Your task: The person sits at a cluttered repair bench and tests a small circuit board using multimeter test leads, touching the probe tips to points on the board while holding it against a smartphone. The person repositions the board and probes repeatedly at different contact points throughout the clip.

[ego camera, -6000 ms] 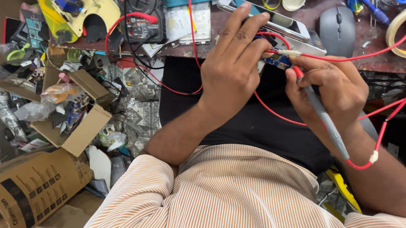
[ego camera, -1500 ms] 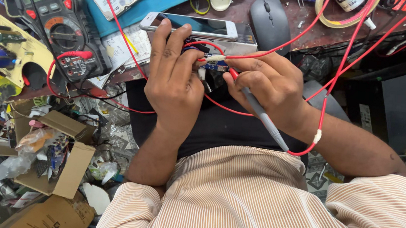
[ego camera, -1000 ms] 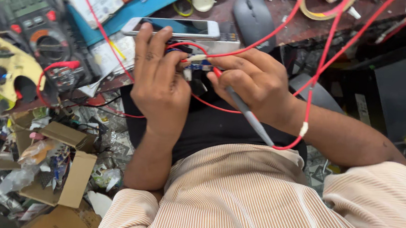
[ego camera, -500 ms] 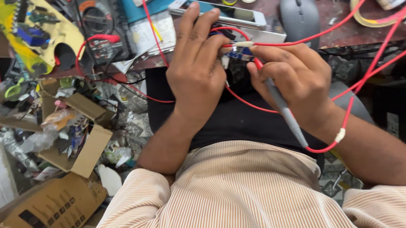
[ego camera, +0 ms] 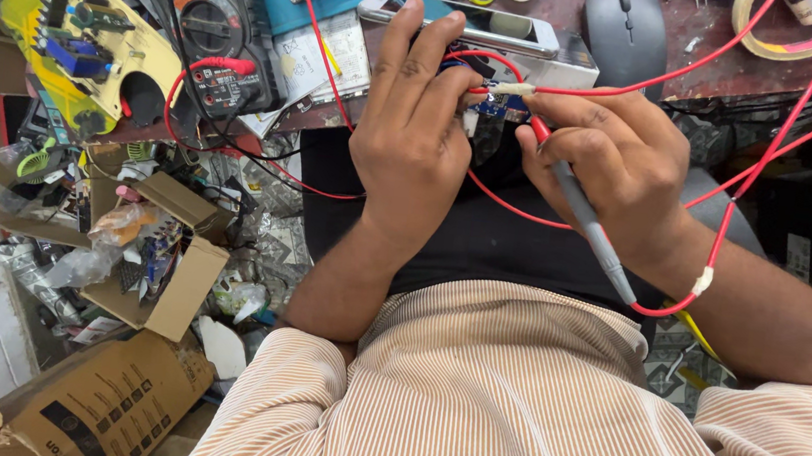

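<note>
My left hand (ego camera: 413, 138) is curled around a small blue circuit module (ego camera: 487, 106), most of it hidden by my fingers. My right hand (ego camera: 611, 169) pinches a grey test probe (ego camera: 583, 215) with a red collar, its tip against the module. A red lead (ego camera: 732, 192) runs from the probe's rear up to the bench. Both hands hover over my lap, just in front of the bench edge. A white phone (ego camera: 473, 22) lies on the bench right behind my left fingers.
A multimeter (ego camera: 202, 21) and a yellow circuit board (ego camera: 83, 48) lie at the left of the bench, a grey mouse (ego camera: 626, 25) and a tape roll (ego camera: 798, 33) at the right. Open cardboard boxes of scrap parts (ego camera: 137, 250) stand on the floor, left.
The view has shifted a little; my hands keep the same hold on the module and the probe, with only small finger adjustments.
</note>
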Demonstrator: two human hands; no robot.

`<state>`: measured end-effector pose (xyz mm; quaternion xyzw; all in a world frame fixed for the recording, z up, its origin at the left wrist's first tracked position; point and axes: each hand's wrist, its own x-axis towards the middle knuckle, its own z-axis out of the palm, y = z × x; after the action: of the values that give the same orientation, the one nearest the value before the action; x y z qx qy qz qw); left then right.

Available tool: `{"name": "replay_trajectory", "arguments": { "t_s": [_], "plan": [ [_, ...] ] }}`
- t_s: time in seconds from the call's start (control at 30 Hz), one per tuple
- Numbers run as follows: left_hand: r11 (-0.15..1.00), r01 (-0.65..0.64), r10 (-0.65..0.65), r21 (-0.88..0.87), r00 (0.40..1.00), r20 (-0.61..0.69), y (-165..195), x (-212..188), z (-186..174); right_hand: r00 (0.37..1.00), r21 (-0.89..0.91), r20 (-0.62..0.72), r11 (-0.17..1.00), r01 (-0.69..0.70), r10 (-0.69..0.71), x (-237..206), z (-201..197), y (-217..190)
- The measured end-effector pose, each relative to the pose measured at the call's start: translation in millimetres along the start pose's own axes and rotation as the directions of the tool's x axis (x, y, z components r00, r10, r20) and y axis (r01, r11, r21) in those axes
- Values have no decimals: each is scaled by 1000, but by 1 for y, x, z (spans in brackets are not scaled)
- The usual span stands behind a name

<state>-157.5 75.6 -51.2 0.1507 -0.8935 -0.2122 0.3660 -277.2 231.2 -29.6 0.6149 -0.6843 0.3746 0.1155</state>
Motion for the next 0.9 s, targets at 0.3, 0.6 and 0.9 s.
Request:
{"name": "replay_trajectory", "arguments": {
  "t_s": [0.3,0.6,0.9],
  "plan": [
    [1000,-14,14,-7,1000,-8,-2,-2,0,1000,-14,-13,1000,21,-21,12,-4,-6],
    [1000,-21,22,19,999,-27,-4,-1,0,1000,-28,-6,999,30,-30,13,-1,-8],
    [1000,-16,16,-3,1000,-13,-4,-3,-1,999,-15,9,999,39,-39,14,-2,-8]
  ]
}}
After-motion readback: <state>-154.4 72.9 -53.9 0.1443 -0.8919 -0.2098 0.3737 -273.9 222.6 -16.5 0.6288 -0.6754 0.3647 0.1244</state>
